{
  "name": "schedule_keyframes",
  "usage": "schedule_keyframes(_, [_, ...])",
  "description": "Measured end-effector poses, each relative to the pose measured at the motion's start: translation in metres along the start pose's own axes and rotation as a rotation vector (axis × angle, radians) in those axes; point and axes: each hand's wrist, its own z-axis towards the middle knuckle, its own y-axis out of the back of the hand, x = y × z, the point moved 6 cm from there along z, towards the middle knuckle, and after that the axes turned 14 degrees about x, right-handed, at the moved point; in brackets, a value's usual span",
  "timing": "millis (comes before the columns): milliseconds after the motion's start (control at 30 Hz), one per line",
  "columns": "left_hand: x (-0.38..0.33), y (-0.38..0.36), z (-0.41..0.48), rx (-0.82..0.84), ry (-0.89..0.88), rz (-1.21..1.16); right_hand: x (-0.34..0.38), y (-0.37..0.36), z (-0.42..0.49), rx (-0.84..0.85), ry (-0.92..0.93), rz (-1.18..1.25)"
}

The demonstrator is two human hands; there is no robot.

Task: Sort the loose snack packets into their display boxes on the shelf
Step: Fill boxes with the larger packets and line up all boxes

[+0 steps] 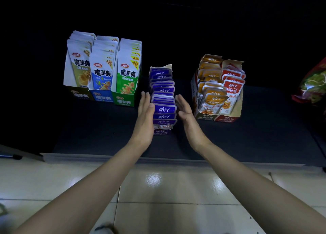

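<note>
Purple packets (163,99) stand upright, packed in their purple box (161,131).

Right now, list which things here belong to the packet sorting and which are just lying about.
Job: purple box of packets, between left hand and right hand; olive box; blue box; green box; orange box; red box.
Lying about: red bag at the right edge.

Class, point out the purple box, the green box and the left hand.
purple box (161,131): head view, low front panel.
green box (123,102): head view, printed front panel.
left hand (145,114): head view, middle of the hand.
</note>
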Motion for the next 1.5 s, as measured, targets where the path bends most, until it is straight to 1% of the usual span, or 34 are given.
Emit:
schedule_keyframes(133, [0.005, 0.006, -0.005, -0.052, 0.012, 0.034, -0.001, 0.001, -0.001, -0.025, -0.015, 0.014])
schedule_keyframes(267, [0.005, 0.004, -0.004, -0.031, 0.022, -0.022, -0.002, -0.002, -0.002, -0.034, -0.009, 0.033])
schedule_keyframes(533, [0.002, 0.000, -0.002, -0.027, 0.010, 0.019, 0.011, 0.001, 0.001, -0.015, 0.054, 0.010])
schedule_keyframes(600, [0.001, 0.001, -0.003, -0.030, 0.009, 0.031, 0.009, 0.004, 0.002, -0.026, 0.041, -0.023])
schedule_keyframes(700, [0.003, -0.001, -0.003, -0.029, 0.027, 0.015, 0.007, 0.001, 0.002, 0.001, -0.008, -0.027])
schedule_keyframes(800, [0.000, -0.003, -0.002, -0.024, 0.002, 0.039, 0.013, -0.009, 0.004, 0.017, 0.017, -0.062])
schedule_keyframes(900, [-0.002, -0.005, 0.000, 0.011, -0.016, 0.053, 0.021, -0.013, 0.007, 0.008, 0.084, -0.085])
schedule_keyframes(1067, [0.000, -0.005, -0.002, 0.034, 0.011, 0.103, 0.014, -0.008, 0.009, -0.035, 0.037, -0.115])
schedule_keyframes(1167, [0.000, -0.004, -0.002, 0.006, 0.022, 0.100, 0.013, -0.006, 0.008, -0.051, 0.049, -0.141])
schedule_keyframes(1300, [-0.002, -0.004, 0.002, 0.003, 0.034, 0.126, 0.009, -0.006, 0.009, -0.072, 0.023, -0.126])
schedule_keyframes(1367, [-0.001, -0.004, 0.004, 0.009, 0.041, 0.125, 0.007, -0.005, 0.010, -0.075, 0.009, -0.070])
schedule_keyframes(1433, [-0.001, -0.004, 0.005, -0.001, 0.051, 0.110, 0.007, -0.006, 0.010, -0.047, 0.016, -0.018])
schedule_keyframes(1500, [-0.001, -0.004, 0.005, -0.009, 0.054, 0.094, 0.008, -0.007, 0.008, -0.044, 0.038, -0.018])
